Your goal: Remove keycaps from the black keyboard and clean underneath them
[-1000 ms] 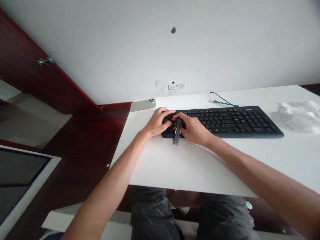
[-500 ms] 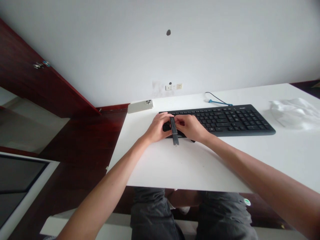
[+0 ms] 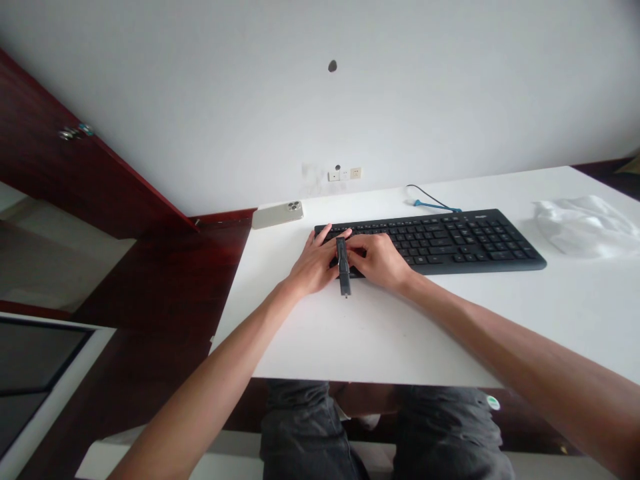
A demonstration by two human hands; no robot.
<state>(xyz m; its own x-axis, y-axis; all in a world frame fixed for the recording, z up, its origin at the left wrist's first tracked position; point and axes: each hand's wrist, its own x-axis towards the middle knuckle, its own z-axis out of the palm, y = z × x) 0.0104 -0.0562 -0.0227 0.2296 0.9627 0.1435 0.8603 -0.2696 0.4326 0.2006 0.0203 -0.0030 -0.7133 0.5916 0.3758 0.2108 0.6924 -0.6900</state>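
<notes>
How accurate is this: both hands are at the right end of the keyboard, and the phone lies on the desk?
Wrong end: the left hand and right hand are at the left end of the keyboard, as the head view shows; the phone does lie on the desk.

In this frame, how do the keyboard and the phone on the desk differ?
Colour: the keyboard is black, while the phone is pale.
Size: the keyboard is much longer than the phone.
Pose: the keyboard lies keys up; the phone lies camera side up.
Contact: the left hand lies over the keyboard's left end; neither hand touches the phone.
Both rest on the white desk.
</notes>
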